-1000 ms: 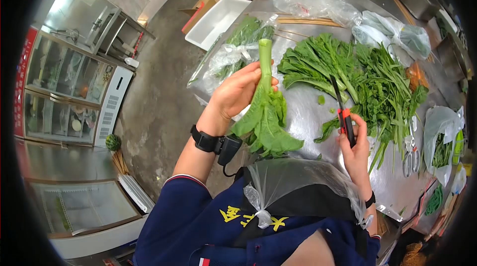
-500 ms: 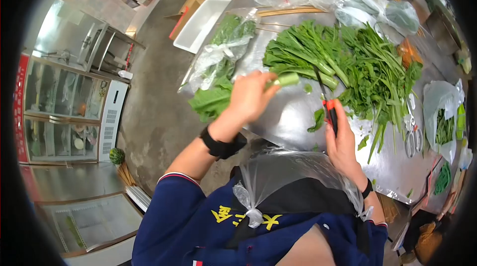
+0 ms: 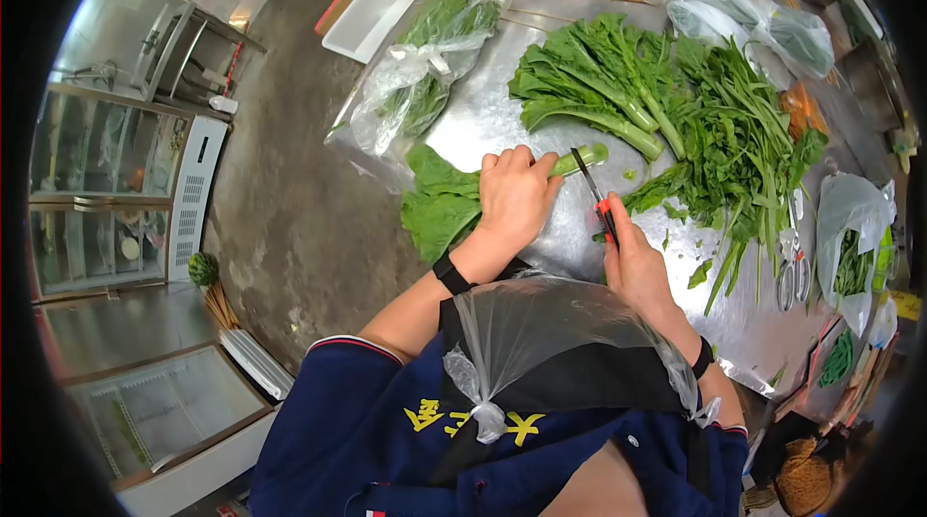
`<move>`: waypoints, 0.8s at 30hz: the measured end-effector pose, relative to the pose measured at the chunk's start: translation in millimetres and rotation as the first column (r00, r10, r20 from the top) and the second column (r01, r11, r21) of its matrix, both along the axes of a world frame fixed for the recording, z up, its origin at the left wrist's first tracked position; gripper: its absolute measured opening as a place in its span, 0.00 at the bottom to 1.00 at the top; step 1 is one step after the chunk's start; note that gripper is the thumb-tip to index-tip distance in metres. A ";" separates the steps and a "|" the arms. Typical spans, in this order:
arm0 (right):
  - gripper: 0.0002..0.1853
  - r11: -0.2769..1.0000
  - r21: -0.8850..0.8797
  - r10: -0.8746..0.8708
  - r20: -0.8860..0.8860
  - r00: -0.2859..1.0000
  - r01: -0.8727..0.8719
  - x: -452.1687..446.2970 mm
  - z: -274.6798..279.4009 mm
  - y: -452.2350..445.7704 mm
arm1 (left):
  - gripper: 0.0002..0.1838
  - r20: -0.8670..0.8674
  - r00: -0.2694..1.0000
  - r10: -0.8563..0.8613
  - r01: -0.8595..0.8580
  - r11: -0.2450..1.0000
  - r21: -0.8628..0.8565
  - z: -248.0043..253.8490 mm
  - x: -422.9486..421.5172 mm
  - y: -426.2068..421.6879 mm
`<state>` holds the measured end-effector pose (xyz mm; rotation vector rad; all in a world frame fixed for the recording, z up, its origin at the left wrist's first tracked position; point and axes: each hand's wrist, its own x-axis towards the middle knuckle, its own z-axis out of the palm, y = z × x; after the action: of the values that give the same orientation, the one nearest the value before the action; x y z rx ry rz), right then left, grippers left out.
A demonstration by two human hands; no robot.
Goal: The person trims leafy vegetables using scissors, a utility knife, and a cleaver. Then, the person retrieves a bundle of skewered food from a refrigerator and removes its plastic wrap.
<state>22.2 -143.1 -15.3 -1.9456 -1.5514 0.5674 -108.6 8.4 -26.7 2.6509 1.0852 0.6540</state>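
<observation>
My left hand is closed around a leafy green vegetable stalk. Its leaves hang out to the left over the table edge, while the pale cut end sticks out to the right. In my right hand is a small knife with a red and black handle. The dark blade lies across the stalk near its end; whether it has entered the stem I cannot tell. Just beyond both hands a bunch of thick-stemmed greens lies on the metal table. A heap of thinner greens rests beside that bunch.
Scissors lie right of the heap. A tied plastic bag of greens sits at the table's left, with a white tub beyond it. More bags are at the back. A glass-door fridge stands far left.
My left hand has moved right and down with the stalk, bringing its end to the knife. The knife has shifted left and tilted across the stem. The view has shifted slightly.
</observation>
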 end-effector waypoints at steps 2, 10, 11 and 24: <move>0.33 1.000 0.000 -0.001 0.015 1.000 0.001 0.1 -0.4 0.9 | 0.14 -0.010 1.000 -0.005 0.006 1.000 0.009 -2.5 0.9 -0.1; 0.34 0.978 -0.205 0.067 0.184 0.981 -0.028 0.9 13.9 8.8 | 0.13 0.031 0.999 -0.020 0.019 1.000 0.025 -5.7 1.2 1.7; 0.34 0.979 -0.203 0.068 0.185 0.980 -0.030 1.7 13.2 12.6 | 0.13 0.034 0.999 -0.029 0.028 0.999 0.027 -6.7 0.8 2.3; 0.25 0.996 -0.086 -0.037 -0.009 0.999 0.036 21.4 45.7 -12.1 | 0.19 -0.069 0.997 0.038 -0.047 0.990 -0.135 15.2 -19.6 18.9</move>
<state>43.6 -155.3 30.3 -2.0275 -1.5047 0.6375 -128.2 27.3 -11.5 2.5555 1.1630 0.4838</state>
